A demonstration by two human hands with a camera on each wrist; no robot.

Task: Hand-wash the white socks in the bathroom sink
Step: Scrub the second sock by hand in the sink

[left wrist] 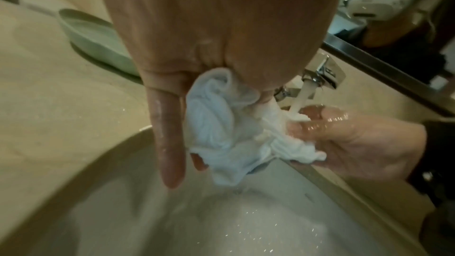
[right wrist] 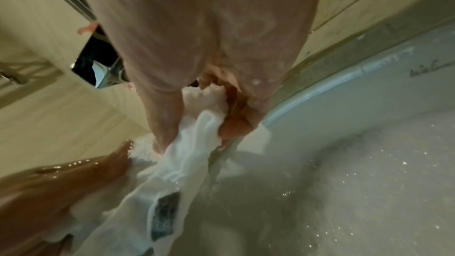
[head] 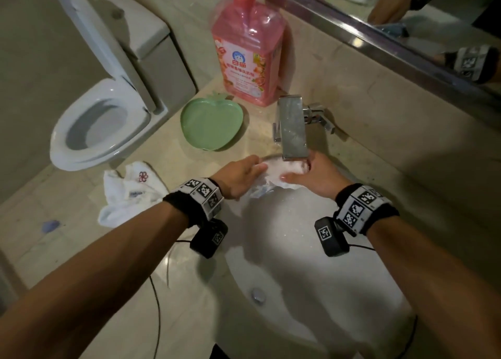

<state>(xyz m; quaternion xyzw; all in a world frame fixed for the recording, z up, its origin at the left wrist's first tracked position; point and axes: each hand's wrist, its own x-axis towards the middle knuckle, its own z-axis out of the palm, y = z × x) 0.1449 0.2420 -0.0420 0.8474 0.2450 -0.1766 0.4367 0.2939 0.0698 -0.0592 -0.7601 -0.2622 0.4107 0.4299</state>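
Note:
A wet white sock (head: 275, 175) is stretched between both hands just under the chrome faucet (head: 292, 125), over the sink (head: 379, 291), which is full of foamy water. My left hand (head: 242, 174) grips the bunched left end of the sock (left wrist: 221, 127). My right hand (head: 309, 172) pinches the soapy other end (right wrist: 197, 116) between thumb and fingers. Water (left wrist: 301, 97) runs from the spout onto the sock and onto the right hand (left wrist: 344, 139). The hanging part of the sock (right wrist: 172, 182) carries a dark patch. A second white sock (head: 130, 193) lies crumpled on the counter at the left.
A pink detergent bottle (head: 248, 52) stands behind a green apple-shaped dish (head: 211, 124) on the counter left of the faucet. The toilet (head: 100, 125) is further left, with its lid up. A mirror (head: 406, 19) runs along the back wall. Cables hang from both wrist cameras.

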